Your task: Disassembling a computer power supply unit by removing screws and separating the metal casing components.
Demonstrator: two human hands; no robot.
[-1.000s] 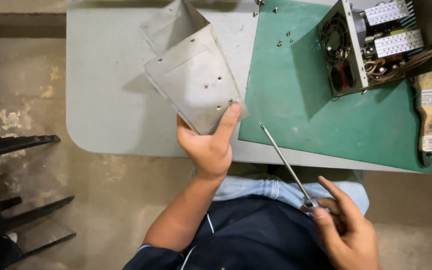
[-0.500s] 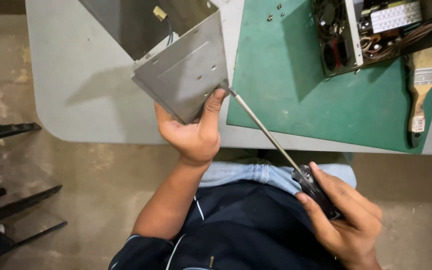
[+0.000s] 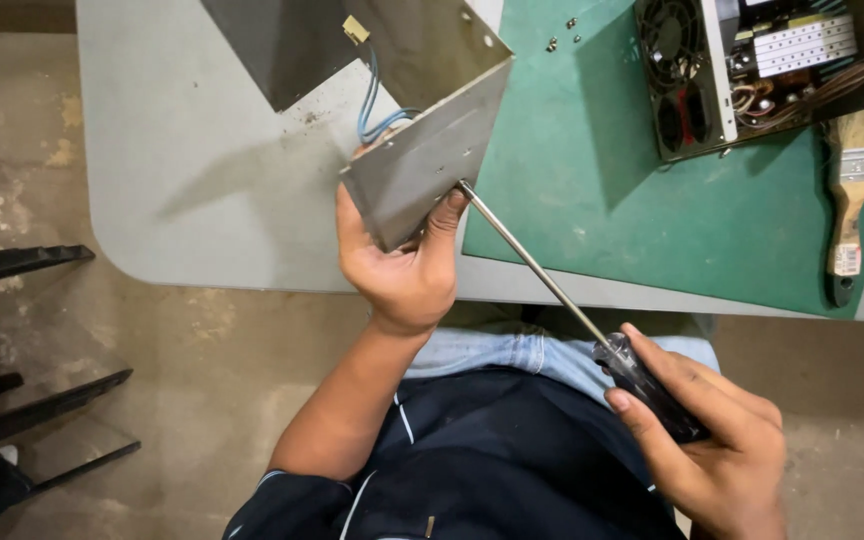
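Note:
My left hand (image 3: 402,270) grips the near corner of a bent grey metal cover (image 3: 422,160), holding it up tilted over the table's front edge. Blue wires (image 3: 372,105) run inside the cover. My right hand (image 3: 707,440) holds the dark handle of a long screwdriver (image 3: 537,265), down near my lap. The screwdriver's shaft slants up to the left and its tip meets the cover's edge beside my left thumb.
A green mat (image 3: 652,190) lies on the grey table (image 3: 192,190). On the mat sit an opened power supply unit (image 3: 752,70) with a fan and wiring, a wooden-handled brush (image 3: 852,190) at the right, and a few loose screws (image 3: 562,35). Dark chair legs (image 3: 22,350) stand left.
The cover has been turned and raised so its inside with the blue wires shows. The screwdriver tip has come up against the cover's edge.

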